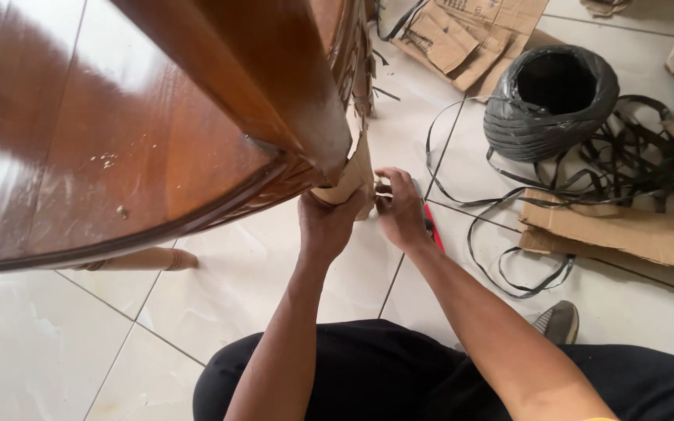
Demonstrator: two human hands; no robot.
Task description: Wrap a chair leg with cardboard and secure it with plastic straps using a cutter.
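**Cardboard wrap on a table leg, both hands at it**

Cardboard, pale brown and curled into a sleeve, wraps the table leg just under the corner of the polished wooden table. The left hand is clamped round the lower part of this wrapped leg from below, fingers closed on the cardboard. The right hand sits just beside it on the right, fingertips pinched against the edge of the wrap; whether they grip anything else there I cannot tell. A red utility knife lies on the floor, partly hidden under the right hand and wrist, with only its red body showing.

The wrapped leg stands on the white tiled floor, near the middle of the view. One more leg, wrapped the same way, shows under the tabletop to the left, so two wrapped legs are in sight.

Further right, one coil of black plastic strapping stands on the floor, hollow in the middle, with loose black strap ends trailing from it across the tiles. Flattened cardboard sheets lie in two places: one group at the top and one beside the coil at the right. One grey shoe shows by the person's black trousers.
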